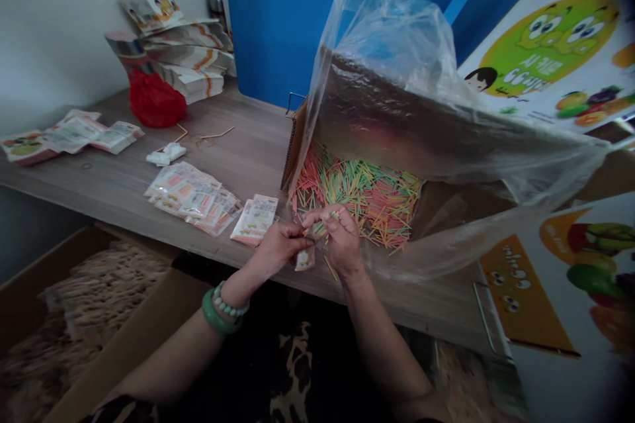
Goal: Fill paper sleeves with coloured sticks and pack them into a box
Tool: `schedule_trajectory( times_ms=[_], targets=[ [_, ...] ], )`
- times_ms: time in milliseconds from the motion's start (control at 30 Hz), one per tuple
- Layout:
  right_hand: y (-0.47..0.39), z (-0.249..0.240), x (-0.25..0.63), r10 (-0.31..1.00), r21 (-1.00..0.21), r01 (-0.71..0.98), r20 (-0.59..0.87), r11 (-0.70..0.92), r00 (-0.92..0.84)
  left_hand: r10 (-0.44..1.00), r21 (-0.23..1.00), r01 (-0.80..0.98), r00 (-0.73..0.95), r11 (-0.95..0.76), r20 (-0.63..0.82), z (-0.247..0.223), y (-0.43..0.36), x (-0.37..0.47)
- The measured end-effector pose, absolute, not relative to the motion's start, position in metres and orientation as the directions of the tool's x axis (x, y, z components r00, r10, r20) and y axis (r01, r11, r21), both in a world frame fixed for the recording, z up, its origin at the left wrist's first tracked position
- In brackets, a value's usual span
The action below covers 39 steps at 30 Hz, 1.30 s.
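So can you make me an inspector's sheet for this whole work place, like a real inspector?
Surface: grey wood-grain table.
Working things: colored sticks heaped in a cardboard box with a clear plastic liner; overlapping printed packets on the table.
Clutter: red plastic bag, crumpled white piece.
Hands: left hand holds a small packet; right hand seems to pinch sticks.
Cables: nothing seen.
Surroundings: blue panel behind; fruit-printed carton at right; heaped packets in an open carton, lower left.

Left wrist (240, 286): smooth green bangle (213, 318), pale bead bracelet (228, 308). Black, tan-blotched clothing (294, 370).
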State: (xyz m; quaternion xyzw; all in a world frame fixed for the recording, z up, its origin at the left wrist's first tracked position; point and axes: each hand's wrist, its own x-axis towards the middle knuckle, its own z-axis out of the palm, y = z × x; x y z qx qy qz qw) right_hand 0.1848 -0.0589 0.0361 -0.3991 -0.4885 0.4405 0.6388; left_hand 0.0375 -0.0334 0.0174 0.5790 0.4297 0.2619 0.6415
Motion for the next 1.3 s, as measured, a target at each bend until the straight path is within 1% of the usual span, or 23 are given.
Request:
schedule_trajectory(
  times_ms=[167, 267, 367, 500, 567, 600, 700, 767, 900, 1000, 1067, 1133, 1167, 1233, 1300],
  targets=[
    [-0.061, 0.037, 0.186, 0.939, -0.933, -0.191, 0.26, 0.304, 0.225, 0.823, 0.961, 0.167, 0.498, 0.22, -0.274, 0.017, -0.034, 0.037],
    [-0.061, 0.037, 0.185, 0.95, -0.938, -0.199, 0.249, 0.285, 0.189, 0.823, 0.958, 0.173, 0.493, 0.227, -0.284, 0.016, -0.034, 0.037],
    [-0.061, 0.034, 0.184, 0.969, -0.955, -0.194, 0.199, 0.225, 0.143, 0.834, 0.961, 0.172, 0.479, 0.218, -0.275, 0.017, -0.034, 0.037],
    [-0.06, 0.029, 0.183, 0.984, -0.966, -0.206, 0.135, 0.158, 0.12, 0.815, 0.971, 0.128, 0.528, 0.202, -0.239, 0.017, -0.034, 0.037],
    [-0.059, 0.026, 0.183, 0.986, -0.962, -0.228, 0.127, 0.15, 0.111, 0.828, 0.981, 0.105, 0.525, 0.164, -0.195, 0.015, -0.033, 0.04],
    [-0.059, 0.025, 0.183, 0.985, -0.959, -0.237, 0.13, 0.153, 0.11, 0.855, 0.987, 0.088, 0.495, 0.131, -0.158, 0.014, -0.033, 0.042],
    [-0.058, 0.022, 0.184, 0.982, -0.965, -0.208, 0.133, 0.16, 0.137, 0.944, 0.998, 0.068, 0.328, -0.008, -0.014, 0.01, -0.032, 0.048],
    [-0.058, 0.022, 0.186, 0.976, -0.972, -0.167, 0.137, 0.166, 0.172, 0.964, 0.992, 0.1, 0.261, -0.078, 0.049, 0.009, -0.033, 0.052],
    [-0.057, 0.026, 0.19, 0.962, -0.968, -0.157, 0.157, 0.194, 0.222, 0.956, 0.982, 0.144, 0.283, -0.123, 0.078, 0.009, -0.031, 0.06],
    [-0.053, 0.03, 0.196, 0.96, -0.965, -0.169, 0.158, 0.2, 0.233, 0.922, 0.963, 0.169, 0.362, -0.208, 0.136, 0.013, -0.024, 0.07],
    [-0.049, 0.03, 0.205, 0.958, -0.968, -0.15, 0.165, 0.203, 0.235, 0.897, 0.961, 0.142, 0.413, -0.238, 0.161, 0.013, -0.013, 0.08],
    [-0.043, 0.028, 0.217, 0.959, -0.98, -0.072, 0.164, 0.185, 0.231, 0.877, 0.978, 0.067, 0.458, -0.197, 0.146, 0.011, -0.001, 0.092],
    [-0.041, 0.026, 0.225, 0.962, -0.986, -0.011, 0.158, 0.165, 0.224, 0.866, 0.99, 0.018, 0.487, -0.14, 0.114, 0.008, 0.004, 0.097],
    [-0.038, 0.023, 0.242, 0.972, -0.987, 0.119, 0.13, 0.108, 0.194, 0.839, 0.997, -0.064, 0.544, 0.033, 0.007, 0.002, 0.013, 0.106],
    [-0.04, 0.019, 0.259, 0.977, -0.981, 0.184, 0.096, 0.06, 0.191, 0.811, 0.966, -0.139, 0.577, 0.217, -0.099, -0.005, 0.017, 0.112]
  ],
)
